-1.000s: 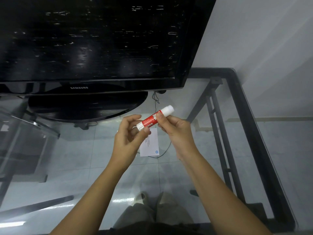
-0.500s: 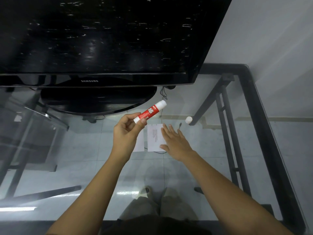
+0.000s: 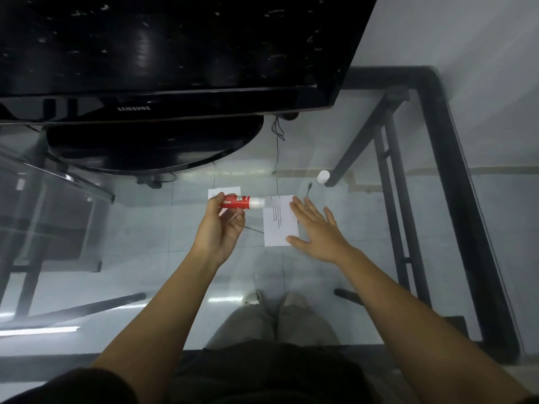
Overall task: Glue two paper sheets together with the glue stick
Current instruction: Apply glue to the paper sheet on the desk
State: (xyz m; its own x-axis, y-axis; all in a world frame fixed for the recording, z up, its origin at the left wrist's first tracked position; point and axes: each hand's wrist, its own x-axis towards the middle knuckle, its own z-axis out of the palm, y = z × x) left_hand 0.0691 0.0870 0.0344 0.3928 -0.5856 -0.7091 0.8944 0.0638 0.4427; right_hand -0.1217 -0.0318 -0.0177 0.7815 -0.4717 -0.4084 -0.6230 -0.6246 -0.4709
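My left hand (image 3: 220, 228) holds a red and white glue stick (image 3: 242, 202) level, its uncapped white end pointing right at the top left corner of a small white paper sheet (image 3: 278, 225). That sheet lies on the glass table, with faint print on it. My right hand (image 3: 316, 228) lies flat and open on the sheet's right edge, fingers spread. A second white sheet (image 3: 230, 190) shows behind my left hand, mostly hidden. The white glue cap (image 3: 323, 176) stands on the glass to the upper right.
A black Samsung monitor (image 3: 175, 53) with a round base (image 3: 154, 144) fills the back of the glass table (image 3: 364, 228). The table's black frame (image 3: 455, 185) runs down the right side. A thin cable (image 3: 277, 147) hangs under the glass. My legs and shoes show below.
The cap came off the glue stick and now stands on the glass. My right hand went down flat onto the sheet. My left hand swung the stick level toward that sheet.
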